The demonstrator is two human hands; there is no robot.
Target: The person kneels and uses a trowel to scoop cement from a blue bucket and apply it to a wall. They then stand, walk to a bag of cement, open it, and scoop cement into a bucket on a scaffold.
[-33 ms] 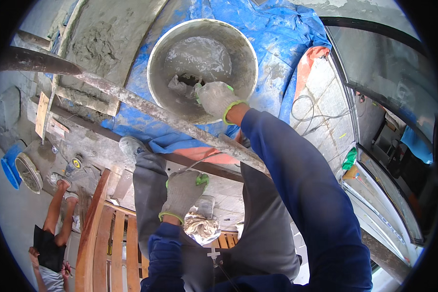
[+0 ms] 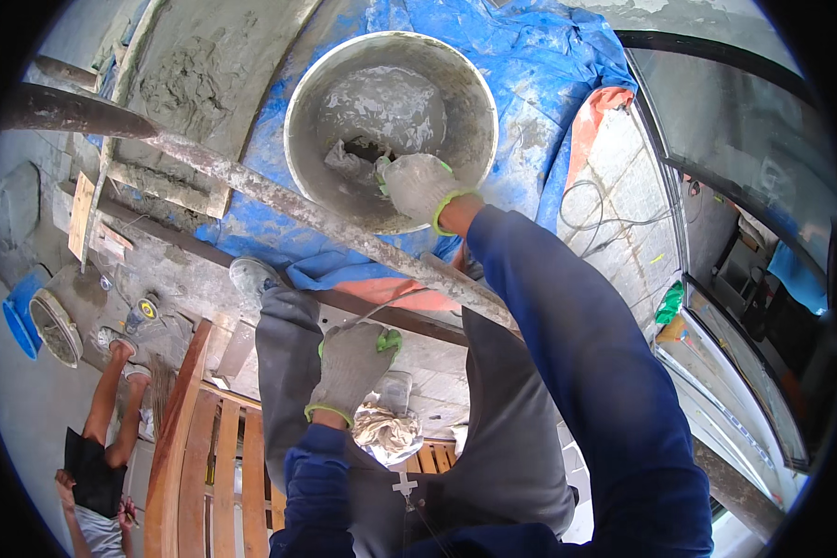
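Observation:
A wide round bucket with grey, wet-looking walls stands on a blue tarp. My right hand, in a pale knitted glove with green edging, reaches down inside it. Its fingers are curled at a crumpled greyish piece beside a dark patch; the fingertips are partly hidden, and I cannot make out what they grip. Lower down, near my left knee, my left hand wears a matching glove and is closed. A thin grey strip or cord runs out from behind its fingers; what it holds is hidden.
A mortar-smeared pole crosses in front of the bucket. Wet mortar lies on a board at the far left. Slatted wood and another person's legs are at lower left. Framed glass stands at right; a cable lies nearby.

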